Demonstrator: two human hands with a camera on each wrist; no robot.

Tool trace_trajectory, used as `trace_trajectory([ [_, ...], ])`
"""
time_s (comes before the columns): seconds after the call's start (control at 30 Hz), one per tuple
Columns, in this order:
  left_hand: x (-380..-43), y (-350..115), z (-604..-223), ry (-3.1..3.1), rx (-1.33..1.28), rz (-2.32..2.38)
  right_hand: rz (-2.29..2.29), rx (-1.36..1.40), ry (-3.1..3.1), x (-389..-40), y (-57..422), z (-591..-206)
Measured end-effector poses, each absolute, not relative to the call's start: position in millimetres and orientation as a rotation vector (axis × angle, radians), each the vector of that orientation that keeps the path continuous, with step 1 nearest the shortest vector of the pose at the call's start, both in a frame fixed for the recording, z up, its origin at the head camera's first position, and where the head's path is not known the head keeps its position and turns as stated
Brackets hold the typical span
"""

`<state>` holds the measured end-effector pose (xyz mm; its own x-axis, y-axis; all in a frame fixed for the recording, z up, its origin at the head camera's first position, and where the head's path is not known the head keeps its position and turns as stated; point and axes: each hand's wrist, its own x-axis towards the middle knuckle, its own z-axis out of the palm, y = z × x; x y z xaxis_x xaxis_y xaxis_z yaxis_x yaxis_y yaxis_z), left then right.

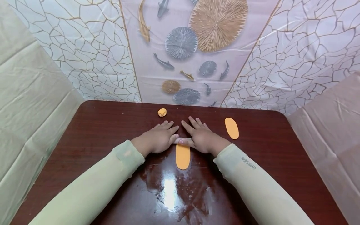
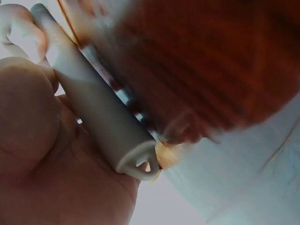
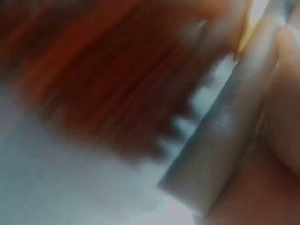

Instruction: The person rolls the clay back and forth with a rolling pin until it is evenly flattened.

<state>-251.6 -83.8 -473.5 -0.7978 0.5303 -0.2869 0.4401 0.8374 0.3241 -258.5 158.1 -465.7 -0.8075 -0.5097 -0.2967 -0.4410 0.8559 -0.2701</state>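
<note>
A flat, rounded strip of yellow-orange modelling clay [image 1: 182, 157] lies on the table between my forearms. Across its far end runs a grey clay roller [image 2: 98, 103], mostly covered by my hands in the head view; the left wrist view shows a small loop on its end. My left hand [image 1: 158, 137] lies over one half of the roller, palm down with fingers stretched forward. Over the other half, my right hand [image 1: 203, 139] presses in the same way, its thumb along the roller. The thumbs come together in the middle.
A second flat clay oval [image 1: 232, 128] rests at the right, beyond my right hand. Near the table's back edge sits a small clay lump [image 1: 162, 112]. The dark red-brown table [image 1: 112, 115] has wet-looking smears at the front. Patterned cloth [image 1: 182, 72] hangs behind it.
</note>
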Motion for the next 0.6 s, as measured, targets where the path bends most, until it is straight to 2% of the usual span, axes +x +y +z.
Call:
trace_trajectory([
  [0.33, -229.5, -88.3, -472.9, 2.648, 0.970, 0.373, -0.377, -0.834, 2.577, -236.3, 167.7, -451.8],
  [0.6, -211.0, -88.9, -462.9, 2.769, 0.987, 0.374, -0.302, -0.894, 2.642, -204.2, 174.8, -458.8],
])
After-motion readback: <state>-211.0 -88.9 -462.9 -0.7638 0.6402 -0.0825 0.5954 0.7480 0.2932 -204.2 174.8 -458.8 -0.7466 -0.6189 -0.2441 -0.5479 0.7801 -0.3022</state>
